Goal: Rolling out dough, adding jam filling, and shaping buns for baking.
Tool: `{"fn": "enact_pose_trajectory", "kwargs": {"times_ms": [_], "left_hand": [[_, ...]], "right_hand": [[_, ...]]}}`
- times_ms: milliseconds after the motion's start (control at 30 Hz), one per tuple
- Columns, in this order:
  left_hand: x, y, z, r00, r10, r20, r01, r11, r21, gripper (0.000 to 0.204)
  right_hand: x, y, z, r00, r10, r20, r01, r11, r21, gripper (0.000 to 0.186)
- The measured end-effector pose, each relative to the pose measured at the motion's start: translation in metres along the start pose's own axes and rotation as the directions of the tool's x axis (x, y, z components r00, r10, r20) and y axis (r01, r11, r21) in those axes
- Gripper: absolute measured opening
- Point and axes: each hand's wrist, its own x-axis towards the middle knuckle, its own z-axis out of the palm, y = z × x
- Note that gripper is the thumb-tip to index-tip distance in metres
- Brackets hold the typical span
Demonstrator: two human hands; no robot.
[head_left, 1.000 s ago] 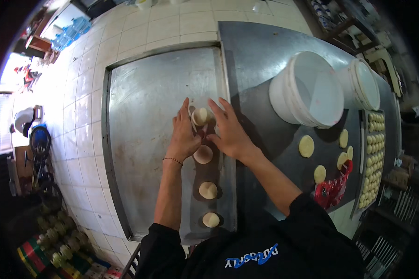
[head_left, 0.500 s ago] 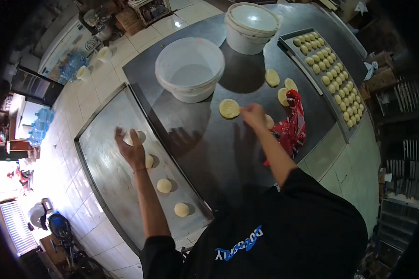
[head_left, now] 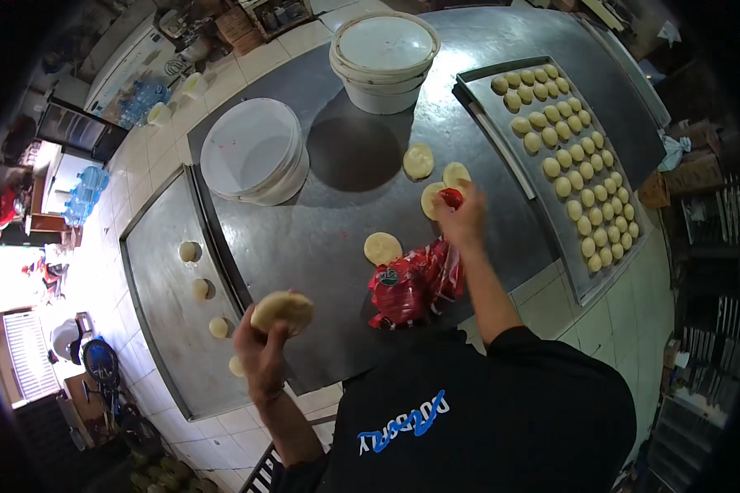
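Observation:
A flattened dough disc (head_left: 286, 311) rests in my left hand (head_left: 260, 349), thumb against its near edge, raised at the table's left side. My right hand (head_left: 462, 215) is closed around the upper end of a red plastic bag (head_left: 404, 287); a bit of red shows above the fingers. The bag's bulging body lies on the table near me. Just beyond it is one dough disc (head_left: 382, 248). Two overlapping discs, the nearer one (head_left: 430, 200) partly hidden by my right hand, lie farther off, with another disc (head_left: 418, 162) to their left.
At left, a metal tray (head_left: 160, 271) carries several dough balls (head_left: 200, 288). A tray (head_left: 501, 115) full of small dough balls stands at right. A white tub (head_left: 255, 152) and a lidded white bucket (head_left: 384, 70) occupy the far part of the steel table (head_left: 345, 222).
My left hand has come off the tray and now holds up a dough disc. My right hand has left the disc on the table and gripped the red bag's upper end. The view has shifted.

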Motion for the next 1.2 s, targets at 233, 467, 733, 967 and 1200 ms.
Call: {"fn": "enact_pose_trajectory", "kwargs": {"times_ms": [233, 467, 733, 967, 1200], "left_hand": [[-0.009, 0.076, -0.008, 0.415, 0.908, 0.051, -0.893, 0.396, 0.214, 0.036], [-0.032, 0.009, 0.051, 0.875, 0.382, 0.297, 0.359, -0.102, -0.928, 0.036], [-0.015, -0.095, 0.065, 0.88, -0.472, 0.047, 0.312, 0.503, -0.806, 0.051], [0.031, -0.106, 0.075, 0.959, -0.278, -0.049, 0.125, 0.574, -0.809, 0.067], [0.041, -0.107, 0.09, 0.969, -0.247, -0.022, 0.138, 0.61, -0.78, 0.066]], "right_hand": [[0.007, 0.041, -0.013, 0.921, 0.304, 0.244, -0.301, 0.952, -0.05, 0.062], [-0.013, 0.032, -0.025, 0.822, -0.096, 0.561, -0.534, 0.211, 0.819, 0.039], [-0.027, -0.026, -0.04, 0.577, -0.287, 0.764, -0.539, 0.569, 0.621, 0.03], [-0.063, -0.093, -0.009, 0.643, -0.321, 0.695, 0.018, 0.914, 0.405, 0.023], [-0.071, -0.096, 0.01, 0.729, -0.385, 0.566, 0.318, 0.923, 0.218, 0.027]]}}
